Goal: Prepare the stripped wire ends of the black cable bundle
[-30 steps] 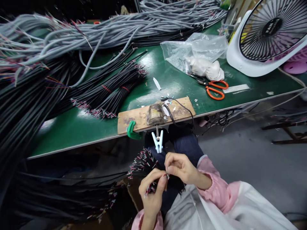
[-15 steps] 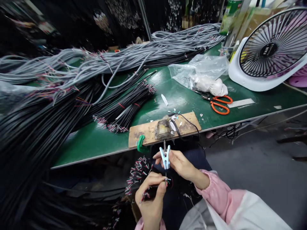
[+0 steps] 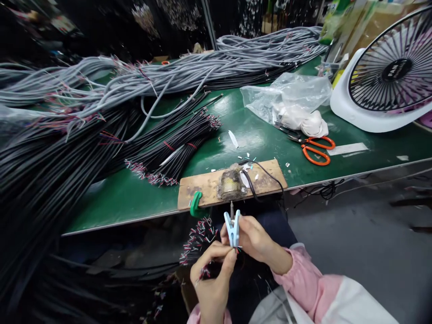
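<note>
My left hand (image 3: 214,274) pinches the end of a black cable, its thin coloured wires (image 3: 239,249) poking out at the fingertips. Directly above that pinch is a light blue clothespin (image 3: 232,231), its jaws pointing down at the wires. My right hand (image 3: 251,236) is closed on the clothespin, thumb on one handle and fingers behind it. The clothespin's jaws meet or overlap the wire end; I cannot tell whether they grip it. A metal shaft (image 3: 231,208) from a small motor (image 3: 231,184) reaches down to the clothespin's handles; whether they are joined is unclear.
The motor sits on a wooden board (image 3: 199,186) held by a green clamp (image 3: 195,204) at the table edge. Black cable bundles (image 3: 182,148) and grey cables (image 3: 162,81) cover the left and back. Orange-handled scissors (image 3: 315,150), a plastic bag (image 3: 286,92) and a fan (image 3: 354,99) are on the right.
The clothespin in my right hand has come down, and the gap between it and the wire end in my left hand has closed. My view has shifted slightly.
</note>
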Demonstrator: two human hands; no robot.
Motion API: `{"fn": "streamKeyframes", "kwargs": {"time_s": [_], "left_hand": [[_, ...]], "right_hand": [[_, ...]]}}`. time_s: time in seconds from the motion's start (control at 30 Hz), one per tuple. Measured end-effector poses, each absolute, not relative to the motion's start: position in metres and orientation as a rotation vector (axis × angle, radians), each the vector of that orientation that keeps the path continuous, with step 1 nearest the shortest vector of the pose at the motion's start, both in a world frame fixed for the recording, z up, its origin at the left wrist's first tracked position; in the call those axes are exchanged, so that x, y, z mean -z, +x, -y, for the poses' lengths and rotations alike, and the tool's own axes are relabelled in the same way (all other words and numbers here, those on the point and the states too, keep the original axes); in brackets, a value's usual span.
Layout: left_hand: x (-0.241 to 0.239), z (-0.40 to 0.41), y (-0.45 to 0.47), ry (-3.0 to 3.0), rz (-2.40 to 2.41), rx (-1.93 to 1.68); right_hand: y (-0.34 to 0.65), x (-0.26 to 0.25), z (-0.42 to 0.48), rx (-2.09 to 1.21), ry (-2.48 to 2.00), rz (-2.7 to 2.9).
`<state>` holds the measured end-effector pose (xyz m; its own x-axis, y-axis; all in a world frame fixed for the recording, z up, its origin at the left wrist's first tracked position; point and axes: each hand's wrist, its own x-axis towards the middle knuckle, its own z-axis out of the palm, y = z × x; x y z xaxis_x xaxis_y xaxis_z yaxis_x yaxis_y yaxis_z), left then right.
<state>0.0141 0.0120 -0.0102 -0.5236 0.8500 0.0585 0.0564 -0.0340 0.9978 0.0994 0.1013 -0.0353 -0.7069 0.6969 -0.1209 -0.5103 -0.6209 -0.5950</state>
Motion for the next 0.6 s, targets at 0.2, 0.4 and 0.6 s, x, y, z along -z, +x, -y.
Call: {"fn": "streamKeyframes", "kwargs": {"time_s": [0.2, 0.4, 0.6], "left_hand": [[0.009, -0.01, 0.013, 1.106, -1.603, -1.649], [0.01, 0.007, 0.008, 1.193, -1.634, -1.528], [0.02, 0.027, 0.009, 1.102, -1.695, -1.45]], "right_hand": [[0.115, 0.051, -0.091, -2.239, -0.589, 0.657], [0.143, 0.058, -0.07, -2.072, -0.753, 1.065], [0.15, 0.052, -0.049, -2.029, -0.688, 1.192]]}}
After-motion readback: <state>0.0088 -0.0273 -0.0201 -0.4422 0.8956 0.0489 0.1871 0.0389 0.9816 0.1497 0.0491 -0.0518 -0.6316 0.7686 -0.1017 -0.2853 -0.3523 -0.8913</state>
